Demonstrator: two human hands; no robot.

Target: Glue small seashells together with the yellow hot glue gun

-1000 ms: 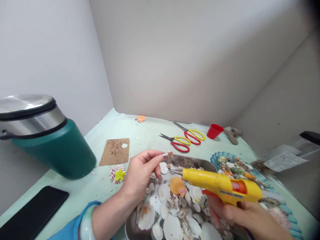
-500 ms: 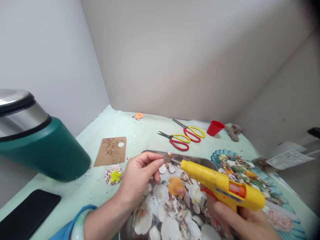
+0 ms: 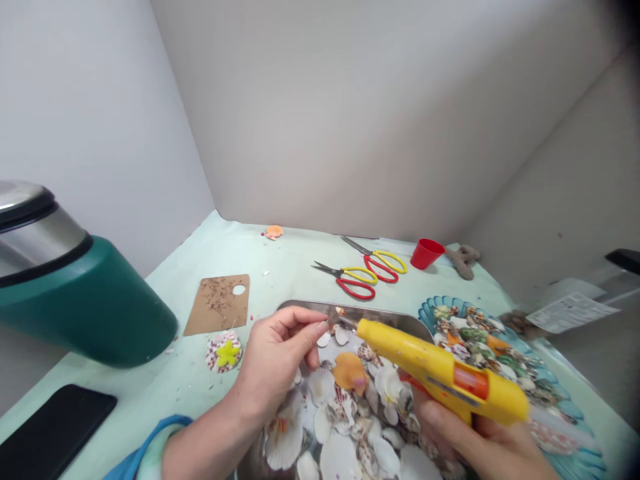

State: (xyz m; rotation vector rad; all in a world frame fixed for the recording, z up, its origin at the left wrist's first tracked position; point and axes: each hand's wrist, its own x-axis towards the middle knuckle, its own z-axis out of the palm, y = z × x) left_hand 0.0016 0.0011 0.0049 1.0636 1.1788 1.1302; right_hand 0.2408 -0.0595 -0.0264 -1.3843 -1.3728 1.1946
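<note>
My right hand is wrapped round the handle of a yellow hot glue gun, its nozzle pointing left. Thumb and forefinger of my left hand are pinched together right at the nozzle tip; whatever they hold is too small to make out. Both hands are above a metal tray filled with seashells. Among these are an orange scallop shell, white shells and small spotted spiral shells. Left of my left hand lies a round shell-covered piece with a yellow star shape.
Two pairs of scissors and a red cup stand behind the tray. On the right is a blue shell-shaped dish of small shells. A green bottle, a phone and a brown card are on the left.
The view has shifted slightly. My left hand and the glue gun keep nearly the same pose, with the nozzle still at my left fingertips.
</note>
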